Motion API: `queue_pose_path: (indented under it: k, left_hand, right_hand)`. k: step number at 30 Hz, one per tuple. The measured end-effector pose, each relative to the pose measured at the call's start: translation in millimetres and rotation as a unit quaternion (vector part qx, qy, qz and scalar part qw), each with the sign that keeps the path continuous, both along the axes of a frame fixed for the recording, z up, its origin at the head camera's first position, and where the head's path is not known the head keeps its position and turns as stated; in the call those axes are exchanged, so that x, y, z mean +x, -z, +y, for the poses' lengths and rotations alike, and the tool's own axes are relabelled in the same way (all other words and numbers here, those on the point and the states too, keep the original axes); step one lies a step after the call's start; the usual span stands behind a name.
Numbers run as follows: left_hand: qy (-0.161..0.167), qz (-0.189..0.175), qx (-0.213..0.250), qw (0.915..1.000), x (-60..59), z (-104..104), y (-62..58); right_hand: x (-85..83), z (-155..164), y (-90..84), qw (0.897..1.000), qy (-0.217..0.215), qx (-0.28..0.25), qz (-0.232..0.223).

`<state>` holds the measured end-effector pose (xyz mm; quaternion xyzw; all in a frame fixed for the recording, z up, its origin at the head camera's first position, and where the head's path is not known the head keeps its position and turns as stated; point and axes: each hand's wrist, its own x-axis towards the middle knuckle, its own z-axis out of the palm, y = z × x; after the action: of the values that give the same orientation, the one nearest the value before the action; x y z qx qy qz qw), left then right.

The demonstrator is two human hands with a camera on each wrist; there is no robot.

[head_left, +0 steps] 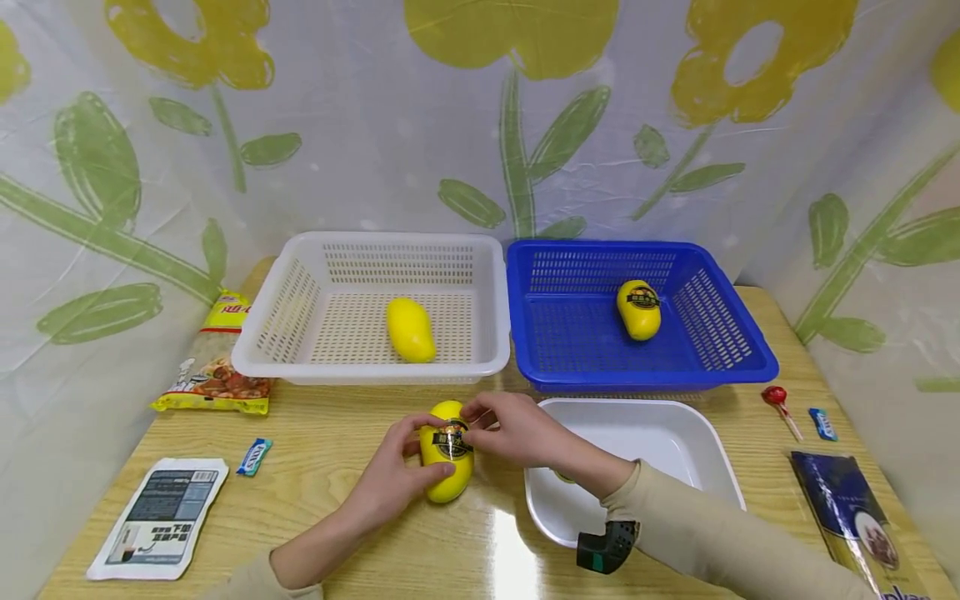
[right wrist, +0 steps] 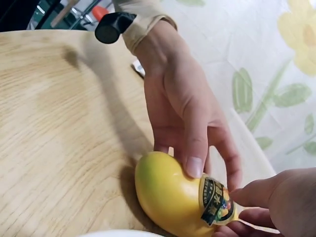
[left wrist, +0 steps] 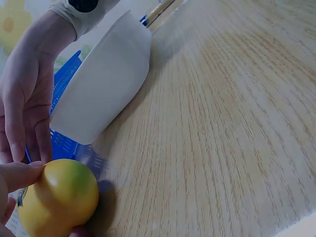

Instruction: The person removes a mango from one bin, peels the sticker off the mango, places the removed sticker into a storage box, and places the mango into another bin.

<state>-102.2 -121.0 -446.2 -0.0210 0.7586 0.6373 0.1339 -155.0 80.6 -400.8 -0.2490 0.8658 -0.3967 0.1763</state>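
Here the left hand (head_left: 393, 483) grips a mango (head_left: 447, 451) on the table (head_left: 337, 500), fingers and thumb curled round its sides, just in front of the white basket (head_left: 300, 367). The right hand (head_left: 517, 429) reaches across from the white tray (head_left: 705, 454) and pinches at the sticker (head_left: 452, 438) on the fruit's upper face; in the right wrist view a fingertip sits at the label's edge, though whether it has lifted any corner is hard to tell, since the hand covers that spot. The left wrist view shows only the fruit's bare rounded end against a fingertip, with the tray's wall beyond.

One bare mango (head_left: 410, 330) lies in the white basket; a labelled one (head_left: 639, 309) lies in the blue basket (head_left: 750, 367).

The risks, as I judge them: the skin is smooth and glossy, so the fruit could twist or squirt out of the left hand if the right pulls sideways on the label. The sticker might tear and leave a scrap behind if peeled too fast or from a poorly lifted edge. A nail digging under it could also score the skin. The right sleeve hangs over the tray and could nudge it.
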Motion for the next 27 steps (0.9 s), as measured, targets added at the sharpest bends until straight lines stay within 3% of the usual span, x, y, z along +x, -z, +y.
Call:
queue_pose_path:
  k: [4,8,17,27]
  left_hand:
    - [-0.003,-0.025,0.038,0.9989,-1.4,0.2,-0.1]
    - [0.002,-0.033,0.042,0.9986,-4.1,-0.9,1.2]
    - [0.035,-0.014,0.014,0.9992,-6.2,-1.7,1.6]
    - [0.022,-0.005,0.018,0.9996,-2.1,1.9,1.8]
  right_hand:
    - [-2.2,-3.7,0.7,1.000,0.000,0.003,0.007]
    - [-3.1,-7.7,-0.5,1.000,-0.006,0.002,0.007]
    - [-4.5,-13.2,3.8,1.000,-0.018,-0.002,0.022]
    - [-2.3,-12.7,-1.9,0.999,-0.009,-0.024,0.029]
